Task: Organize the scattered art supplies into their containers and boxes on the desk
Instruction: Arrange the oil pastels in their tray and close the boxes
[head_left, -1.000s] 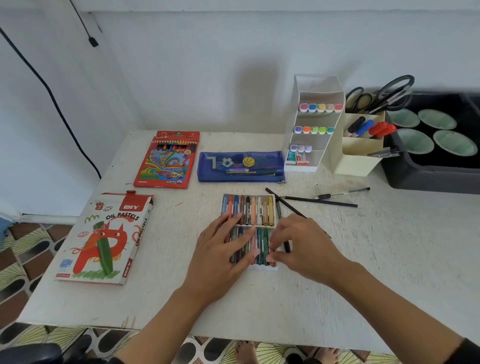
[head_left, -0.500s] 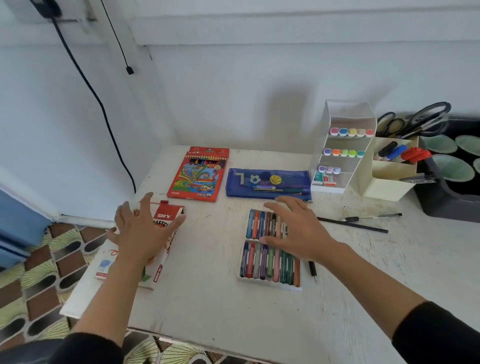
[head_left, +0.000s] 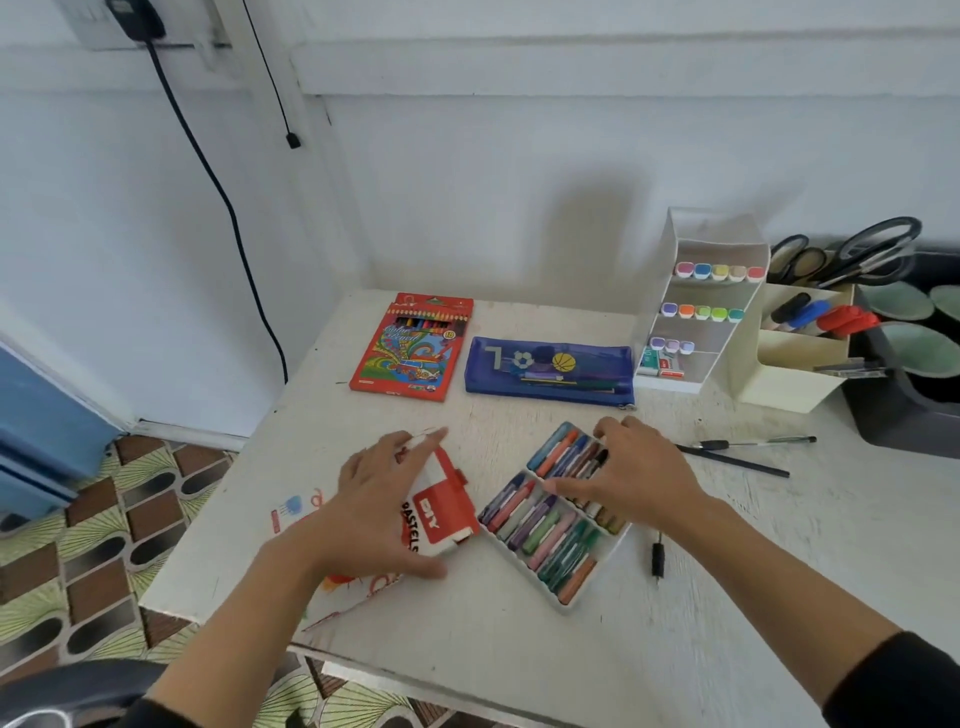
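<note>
The red and white oil pastels box (head_left: 440, 512) lies slanted at the desk's front left, its open end toward the tray. My left hand (head_left: 371, 512) grips it, fingers over the top and thumb along the near side. Just right of it sits the white pastel tray (head_left: 563, 603), turned diagonally and filled with several coloured pastels. My right hand (head_left: 636, 480) holds the tray, fingers curled over its far corner and thumb across the pastels. The box mouth and the tray's left corner almost touch.
A red colour pencil box (head_left: 413, 348) and a blue pencil case (head_left: 550, 371) lie at the back. A white marker rack (head_left: 701, 312), a cream pen holder (head_left: 795, 374) and a dark bin (head_left: 914, 415) stand at the right. A black pencil (head_left: 737, 461), a pen (head_left: 753, 442) and a short black stub (head_left: 657, 558) lie loose.
My left hand has taken hold of the pastels box and pulled it right, toward the tray. My right hand has turned the tray from square to diagonal.
</note>
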